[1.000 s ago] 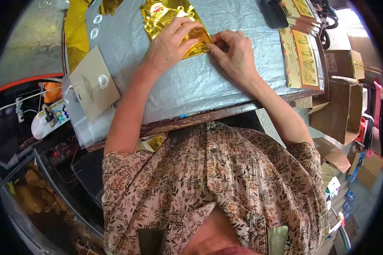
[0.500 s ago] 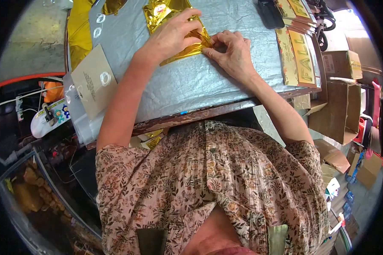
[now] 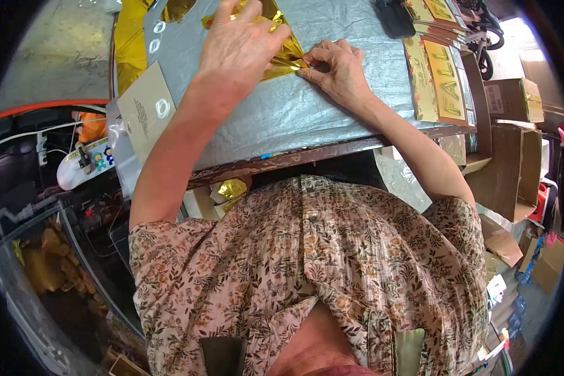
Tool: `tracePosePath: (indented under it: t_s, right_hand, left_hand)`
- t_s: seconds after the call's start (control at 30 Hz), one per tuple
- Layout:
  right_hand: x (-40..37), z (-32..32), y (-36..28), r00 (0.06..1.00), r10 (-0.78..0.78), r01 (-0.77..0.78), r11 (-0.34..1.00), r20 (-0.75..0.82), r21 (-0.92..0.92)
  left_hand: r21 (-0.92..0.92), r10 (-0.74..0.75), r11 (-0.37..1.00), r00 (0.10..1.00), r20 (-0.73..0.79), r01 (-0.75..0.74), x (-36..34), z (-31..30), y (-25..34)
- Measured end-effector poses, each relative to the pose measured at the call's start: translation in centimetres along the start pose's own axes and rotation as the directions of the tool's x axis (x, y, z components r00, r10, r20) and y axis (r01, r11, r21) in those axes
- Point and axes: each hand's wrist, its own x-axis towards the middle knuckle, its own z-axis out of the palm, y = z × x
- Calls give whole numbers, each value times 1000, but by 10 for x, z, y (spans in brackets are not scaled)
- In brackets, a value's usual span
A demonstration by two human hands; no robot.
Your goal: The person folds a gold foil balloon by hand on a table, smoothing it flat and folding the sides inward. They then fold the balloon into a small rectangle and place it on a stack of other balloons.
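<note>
Plainly, both hands are at work on a gold foil sheet (image 3: pixel 283 56) that lies on the far part of the silver-grey surface (image 3: pixel 282 119). The left hand (image 3: pixel 241 47) lies palm down on top of the sheet, fingers stretched out and pressing it flat. The right hand (image 3: pixel 335 69) sits just beside it, thumb and forefinger pressed together on the sheet's near corner, the other fingers curled in.

To the right of the hands, a stack of packets (image 3: pixel 448 88) rests on the surface; the top one reads "FALL" in big gold letters. The smaller script on the strip next to it is too small to read. A brown card (image 3: pixel 147 109) with a white ring on it lies at the left edge of the surface, its fine print unreadable. More gold foil (image 3: pixel 128 44) hangs near that edge. A black object (image 3: pixel 395 15) sits at the far side, and cardboard boxes (image 3: pixel 511 97) stand off to the right.
</note>
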Motion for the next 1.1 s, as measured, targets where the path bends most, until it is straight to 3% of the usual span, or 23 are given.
tracePosePath:
  t_s: [0.07, 0.2, 0.3, 0.37, 0.4, 0.43, 0.47, 0.5, 0.57, 0.6, 0.67, 0.8, 0.83, 0.9, 0.93, 0.97, 1.03, 1.07, 1.1]
  right_hand:
    - [0, -1, 1, 1000, -2, 2, 1000, 7, -1]
    - [2, 2, 4, 1000, -7, 7, 999, -7, 32]
    - [2, 1, 3, 1000, -5, 5, 999, -4, 34]
    - [2, 0, 2, 1000, 9, -10, 999, 20, 35]
    - [2, -1, 2, 999, 25, -26, 999, 44, 31]
    - [2, 0, 3, 999, 27, -28, 999, 39, 33]
    - [2, 2, 5, 1000, 10, -11, 999, 27, 44]
    - [2, 3, 7, 1000, -10, 9, 999, 14, 53]
    - [2, -1, 4, 1000, 5, -6, 999, 22, 34]
    - [2, -1, 2, 999, 15, -16, 1000, 35, 17]
    - [3, 0, 3, 999, 9, -10, 1000, 45, 12]
    - [1, -1, 4, 999, -35, 34, 999, 34, 16]
    - [1, -3, 4, 998, -33, 32, 999, 45, 10]
    - [2, -9, 3, 992, -73, 71, 997, 105, 23]
    - [3, -11, 4, 990, -78, 76, 997, 117, 20]
    - [3, -14, 6, 984, -90, 86, 996, 152, 33]
    - [5, -23, 8, 963, -90, 86, 996, 254, 25]
    - [5, -25, 10, 960, -93, 90, 996, 264, 25]
    - [5, -27, 13, 959, -129, 118, 991, 253, 60]
  left_hand:
    - [67, -61, 997, 983, 175, 50, -2, -15, 2]
    - [96, -11, 995, 999, 41, 7, -17, -16, 14]
    - [-47, -88, 994, 987, 137, 95, -30, -35, 37]
    - [-450, -157, 886, 986, -59, 114, -33, -51, 34]
    - [-446, -154, 888, 986, -60, 111, -36, -49, 25]
    - [-603, -435, 742, 895, -99, 294, -43, -42, 10]
    - [-744, -681, 527, 728, -82, 410, -50, -33, -8]
    - [-744, -678, 530, 730, -85, 406, -63, -9, -32]
    - [-833, -741, -32, 546, 391, 552, -90, 44, -72]
    - [-832, -747, -35, 538, 390, 554, -87, 49, -71]
    - [-723, -504, -522, 520, 690, 453, -75, 56, -55]
    - [-767, -518, -555, 588, 621, 322, -71, 47, -31]
    - [-686, -388, -602, 601, 699, 409, -79, 37, -27]
    - [-805, -80, -309, 830, 553, 507, -95, 48, -37]
    - [-776, -62, -304, 801, 596, 553, -100, 47, -33]
    - [-773, -69, -314, 799, 597, 551, -101, 50, -24]
    - [-905, -254, 114, 893, 372, 410, -102, 56, -5]
    - [-905, -374, 215, 887, 271, 367, -98, 56, 7]
    - [-905, -381, 209, 883, 273, 370, -95, 58, 13]
